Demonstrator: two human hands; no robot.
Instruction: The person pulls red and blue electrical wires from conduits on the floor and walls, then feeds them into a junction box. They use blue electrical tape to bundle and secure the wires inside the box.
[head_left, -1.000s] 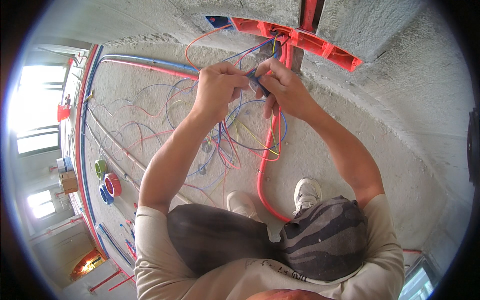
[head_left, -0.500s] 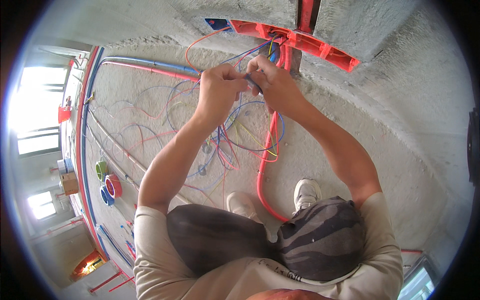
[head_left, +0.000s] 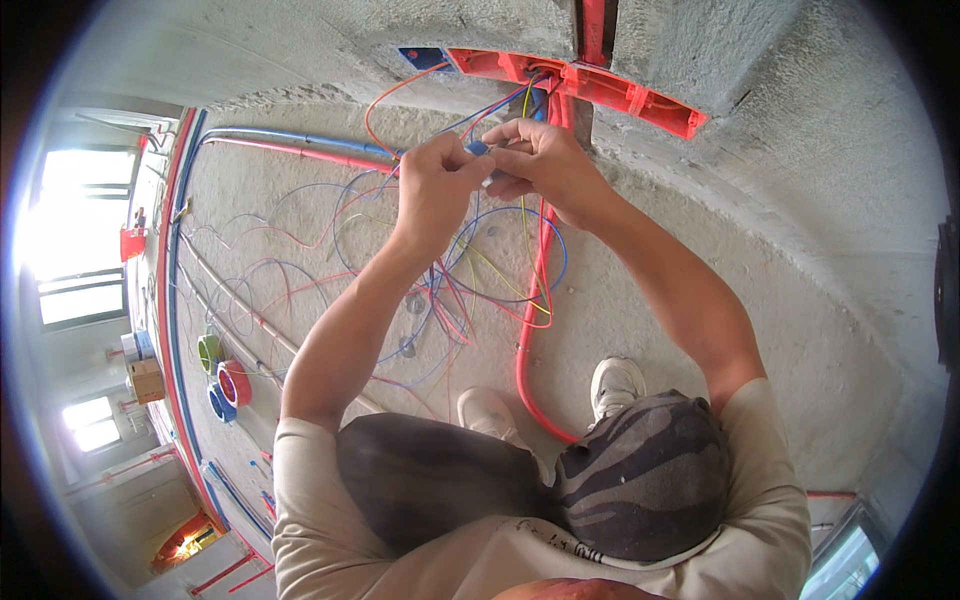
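My left hand (head_left: 433, 178) and my right hand (head_left: 548, 170) are close together in front of the wall, fingers closed in a pinch. Between the fingertips is a small blue-and-white piece (head_left: 477, 148), mostly covered; its kind I cannot make out. Just beyond my hands, a row of red wall boxes (head_left: 600, 85) is set in the concrete, with a blue box (head_left: 425, 60) at its left end. Blue, red and yellow-green wires come out of the row. A loose tangle of wires (head_left: 440, 290) lies on the floor below my hands.
A red conduit (head_left: 522, 360) curves over the floor between my shoes (head_left: 615, 385). Blue and red pipes (head_left: 300, 140) run along the floor at the left. Green, red and blue wire coils (head_left: 232, 383) stand farther left. A red vertical conduit (head_left: 596, 30) sits in a wall groove.
The blue side of the small piece has turned into sight between my fingertips. My right hand has shifted slightly left, its index finger now straighter. The view has moved slightly.
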